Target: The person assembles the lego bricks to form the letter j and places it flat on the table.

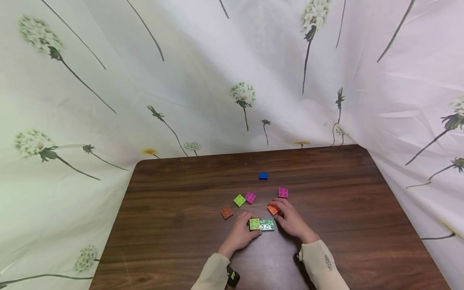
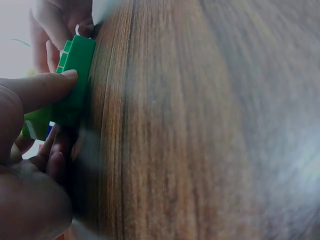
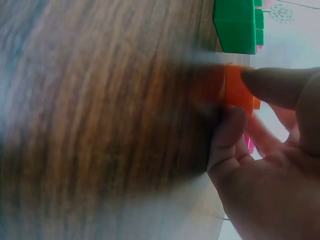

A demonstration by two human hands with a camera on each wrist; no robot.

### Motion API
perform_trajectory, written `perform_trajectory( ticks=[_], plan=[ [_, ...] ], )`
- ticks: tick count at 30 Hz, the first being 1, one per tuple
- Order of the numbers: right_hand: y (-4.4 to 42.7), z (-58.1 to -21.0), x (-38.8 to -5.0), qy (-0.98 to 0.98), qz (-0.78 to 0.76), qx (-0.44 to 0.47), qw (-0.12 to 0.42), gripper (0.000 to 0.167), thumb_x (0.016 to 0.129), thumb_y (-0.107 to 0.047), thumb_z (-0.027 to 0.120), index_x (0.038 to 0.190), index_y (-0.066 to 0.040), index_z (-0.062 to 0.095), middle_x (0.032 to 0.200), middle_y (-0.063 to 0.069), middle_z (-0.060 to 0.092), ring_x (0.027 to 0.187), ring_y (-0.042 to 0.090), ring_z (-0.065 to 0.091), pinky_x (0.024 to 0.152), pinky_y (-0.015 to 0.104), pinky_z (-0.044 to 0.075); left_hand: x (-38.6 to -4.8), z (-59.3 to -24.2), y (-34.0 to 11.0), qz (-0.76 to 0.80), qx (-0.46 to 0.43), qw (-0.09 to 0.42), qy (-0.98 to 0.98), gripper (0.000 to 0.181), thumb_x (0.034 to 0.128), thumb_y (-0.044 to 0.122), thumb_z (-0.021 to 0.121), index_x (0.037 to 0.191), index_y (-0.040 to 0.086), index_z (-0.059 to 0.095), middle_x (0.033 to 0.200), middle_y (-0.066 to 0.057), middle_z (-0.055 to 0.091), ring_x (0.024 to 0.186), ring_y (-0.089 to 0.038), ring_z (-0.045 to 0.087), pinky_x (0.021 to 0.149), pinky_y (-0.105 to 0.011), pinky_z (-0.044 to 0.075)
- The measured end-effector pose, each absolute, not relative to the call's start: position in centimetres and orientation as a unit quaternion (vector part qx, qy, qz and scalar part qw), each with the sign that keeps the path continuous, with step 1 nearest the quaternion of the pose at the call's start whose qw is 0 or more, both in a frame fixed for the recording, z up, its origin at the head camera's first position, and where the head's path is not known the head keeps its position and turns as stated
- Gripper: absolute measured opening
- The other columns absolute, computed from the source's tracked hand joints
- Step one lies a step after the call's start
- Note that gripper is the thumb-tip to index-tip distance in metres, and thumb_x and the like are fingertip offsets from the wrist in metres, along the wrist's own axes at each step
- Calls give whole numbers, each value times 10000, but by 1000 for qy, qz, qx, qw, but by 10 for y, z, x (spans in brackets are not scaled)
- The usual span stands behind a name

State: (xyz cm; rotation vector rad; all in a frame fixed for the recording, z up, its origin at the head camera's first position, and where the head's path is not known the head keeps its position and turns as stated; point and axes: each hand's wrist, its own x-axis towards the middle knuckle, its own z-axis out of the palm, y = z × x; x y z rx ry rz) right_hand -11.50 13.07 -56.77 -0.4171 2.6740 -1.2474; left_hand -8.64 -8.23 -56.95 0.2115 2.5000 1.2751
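Observation:
My left hand (image 1: 240, 233) grips a long green brick (image 1: 268, 224) low over the wooden table, its thumb across the brick's side in the left wrist view. On the left end of that green brick sits a lime brick (image 1: 254, 224), partly covered by fingers. To the right, my right hand (image 1: 291, 220) pinches an orange brick (image 1: 272, 209) between thumb and fingers. In the right wrist view the orange brick (image 3: 237, 92) is at the table surface, apart from the green brick (image 3: 235, 27).
Beyond the hands lie a second lime brick (image 1: 239, 200) beside a magenta brick (image 1: 250, 197), another magenta brick (image 1: 283, 193), a blue brick (image 1: 263, 176) and a brown-orange brick (image 1: 226, 212). A flower-printed curtain (image 1: 203, 92) borders the table (image 1: 174, 249).

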Motion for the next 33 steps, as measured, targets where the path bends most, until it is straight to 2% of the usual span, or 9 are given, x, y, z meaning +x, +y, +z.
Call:
perform_trajectory(
  ticks=[4, 8, 22, 33],
  plan=[
    [130, -567, -115, 899, -414, -117, 84, 371, 874, 29, 621, 1214, -120, 621, 1234, 77, 528, 1028, 197, 552, 887, 391, 461, -86, -569, -83, 445, 77, 159, 878, 338, 793, 172, 774, 1093, 172, 618, 1141, -10, 576, 1132, -225, 512, 973, -471, 416],
    [130, -567, -115, 902, -412, -99, 81, 347, 858, -6, 666, 1181, -128, 630, 1137, 57, 514, 889, 141, 498, 794, 308, 424, -85, -569, -83, 446, 82, 150, 879, 335, 786, 162, 777, 1079, 167, 617, 1121, -12, 577, 1113, -222, 512, 955, -454, 419],
    [135, -567, -113, 900, -425, -48, 87, 347, 801, -53, 753, 1102, -96, 587, 1042, 64, 511, 820, 143, 469, 688, 254, 390, -82, -563, -81, 446, 68, 161, 878, 330, 794, 160, 773, 1082, 174, 614, 1132, -4, 574, 1128, -221, 509, 966, -471, 419],
    [139, -565, -111, 889, -443, -33, 111, 341, 852, -93, 719, 1137, -74, 532, 951, 52, 516, 788, 142, 473, 655, 242, 394, -81, -563, -81, 451, 59, 167, 875, 333, 797, 160, 772, 1085, 189, 608, 1138, 5, 568, 1116, -209, 504, 958, -469, 426]
  ],
)
